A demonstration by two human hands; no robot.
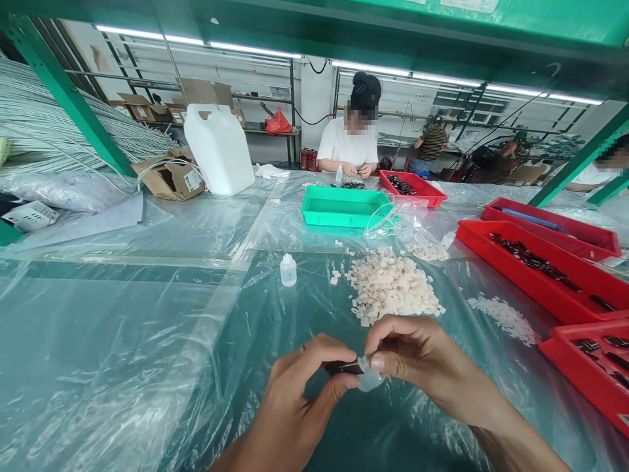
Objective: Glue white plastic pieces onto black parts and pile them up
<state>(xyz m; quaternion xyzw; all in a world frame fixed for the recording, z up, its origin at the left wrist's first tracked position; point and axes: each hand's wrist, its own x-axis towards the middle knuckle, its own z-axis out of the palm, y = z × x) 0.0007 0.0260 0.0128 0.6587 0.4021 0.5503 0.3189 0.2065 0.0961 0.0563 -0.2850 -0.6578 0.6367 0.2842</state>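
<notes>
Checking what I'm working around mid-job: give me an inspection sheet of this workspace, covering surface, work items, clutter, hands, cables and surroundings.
Surface: wrinkled clear plastic sheeting over a green top.
Work items: dark piece and translucent piece, together between the hands.
Clutter: pile of small white pieces; upright small bottle; green tray; red tray with dark parts, right; white jug and cardboard box, left.
Left hand: pinches the dark piece.
Right hand: pinches the translucent piece.
Cables: bundled pale strands at left, possibly cables.
Surroundings: co-worker opposite; green frame overhead.
</notes>
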